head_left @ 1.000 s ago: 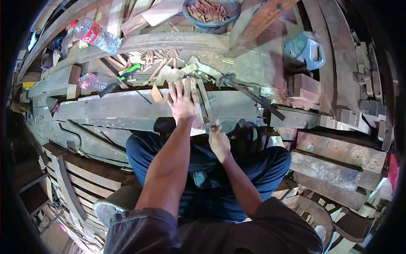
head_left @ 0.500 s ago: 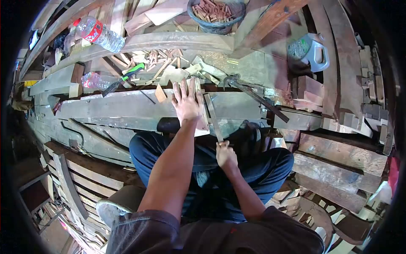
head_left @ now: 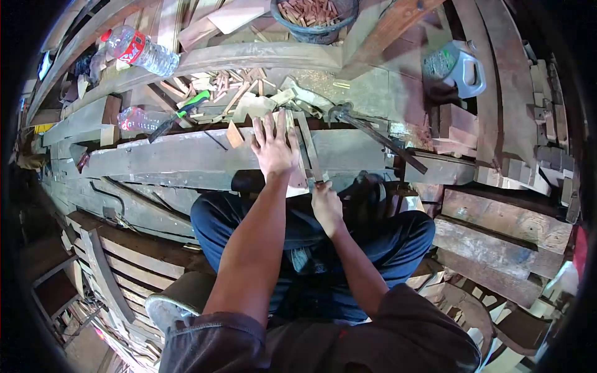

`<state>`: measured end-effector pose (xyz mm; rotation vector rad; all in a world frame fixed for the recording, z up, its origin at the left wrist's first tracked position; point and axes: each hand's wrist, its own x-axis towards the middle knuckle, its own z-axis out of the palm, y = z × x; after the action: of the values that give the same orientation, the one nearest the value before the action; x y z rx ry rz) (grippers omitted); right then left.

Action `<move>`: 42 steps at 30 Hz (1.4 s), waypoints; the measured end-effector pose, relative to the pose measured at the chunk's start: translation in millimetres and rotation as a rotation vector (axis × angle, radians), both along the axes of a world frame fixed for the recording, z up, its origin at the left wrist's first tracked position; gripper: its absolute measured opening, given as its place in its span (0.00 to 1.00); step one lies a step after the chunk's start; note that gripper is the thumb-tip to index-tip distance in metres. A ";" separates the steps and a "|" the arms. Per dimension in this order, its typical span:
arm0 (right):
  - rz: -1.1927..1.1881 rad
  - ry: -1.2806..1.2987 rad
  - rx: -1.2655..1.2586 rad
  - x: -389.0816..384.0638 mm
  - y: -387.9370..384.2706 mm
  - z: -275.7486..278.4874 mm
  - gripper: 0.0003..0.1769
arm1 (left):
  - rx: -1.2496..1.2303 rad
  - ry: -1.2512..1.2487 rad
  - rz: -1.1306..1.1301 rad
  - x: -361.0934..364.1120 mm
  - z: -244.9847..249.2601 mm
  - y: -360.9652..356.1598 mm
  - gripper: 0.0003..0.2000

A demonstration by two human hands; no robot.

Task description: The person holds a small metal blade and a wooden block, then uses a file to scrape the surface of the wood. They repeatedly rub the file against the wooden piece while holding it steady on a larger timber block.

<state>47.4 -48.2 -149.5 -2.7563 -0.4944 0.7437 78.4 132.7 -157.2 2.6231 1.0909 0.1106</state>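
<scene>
My left hand (head_left: 274,149) lies flat with fingers spread, pressing on a pale wooden board (head_left: 298,181) set across a thick grey beam (head_left: 186,155). The board runs from under my palm toward my lap. My right hand (head_left: 326,204) is closed round the handle of a long, narrow, flat-bladed tool (head_left: 308,146). Its blade points away from me along the board's right side, over the beam. A small pale wood wedge (head_left: 234,135) sits left of my left fingers. Right of the blade, a hammer (head_left: 379,138) rests across the beam.
A green-and-black-handled tool (head_left: 180,115) lies beyond the beam near wood offcuts (head_left: 224,87). Two plastic bottles, one red-capped (head_left: 142,52) and one lying down (head_left: 138,119), are at left. A bucket of wood pieces (head_left: 317,31) and a jug (head_left: 457,69) stand farther back.
My right hand has pushed the flat-bladed tool forward, away from my lap and slightly left. My left hand stays flat on the board.
</scene>
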 end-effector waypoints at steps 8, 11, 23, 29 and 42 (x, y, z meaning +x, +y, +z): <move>-0.064 0.017 0.018 2.0 -12.5 -13.3 0.21 | 0.018 -0.024 -0.004 2.7 2.8 2.8 0.28; -0.005 -0.073 -0.013 6.9 -9.8 -9.7 0.22 | 0.007 -0.006 -0.004 2.1 2.4 2.6 0.28; -0.024 -0.007 -0.058 -13.2 -30.2 -11.4 0.20 | 0.031 -0.015 0.005 3.6 0.7 4.1 0.29; -0.015 -0.041 0.033 15.6 -8.9 -17.5 0.21 | -0.016 -0.062 -0.001 2.1 -1.4 2.9 0.30; 0.276 -0.120 -0.083 4.0 -34.6 -18.0 0.19 | -0.020 -0.009 0.008 4.0 0.4 3.9 0.29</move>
<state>51.3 -82.8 -167.5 -2.8556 -0.9020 0.6727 82.4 136.6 -156.8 2.5978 1.0940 0.1127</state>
